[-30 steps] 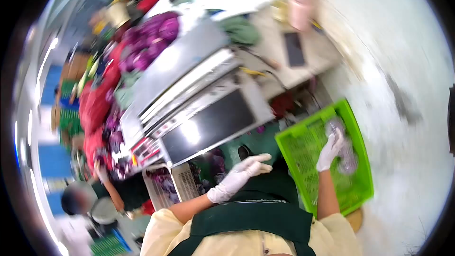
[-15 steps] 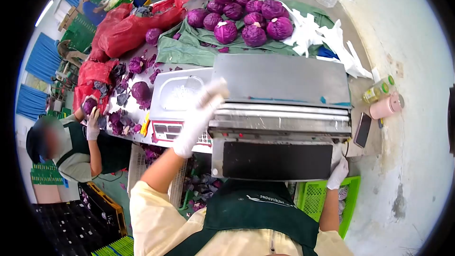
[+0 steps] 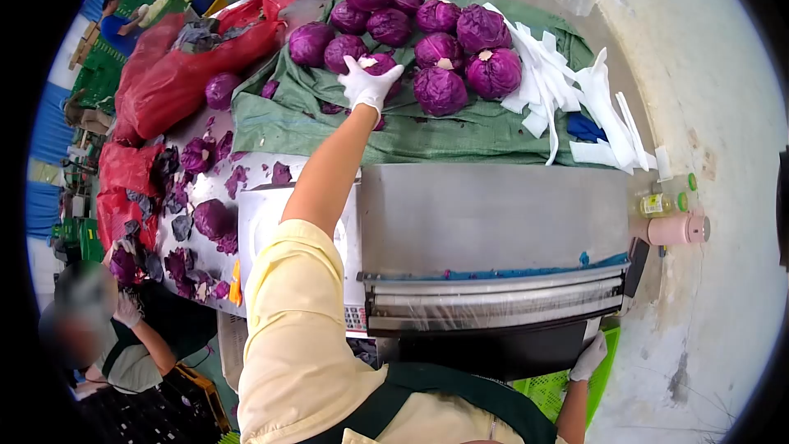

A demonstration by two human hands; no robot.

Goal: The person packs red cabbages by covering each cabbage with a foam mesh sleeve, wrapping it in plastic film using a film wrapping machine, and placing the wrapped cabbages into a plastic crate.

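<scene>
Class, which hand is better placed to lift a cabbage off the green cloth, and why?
Probably the left hand: its fingers spread against a cabbage, while the right hand is down by the green crate.

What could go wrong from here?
1. If the white-gloved left hand pulls the round purple cabbage at its fingers, neighbouring cabbages lying close may roll.
2. The rumpled green woven cloth beneath could drag along.
3. The pale yellow fabric sleeve, passing over the flat white scale, might knock it.
</scene>
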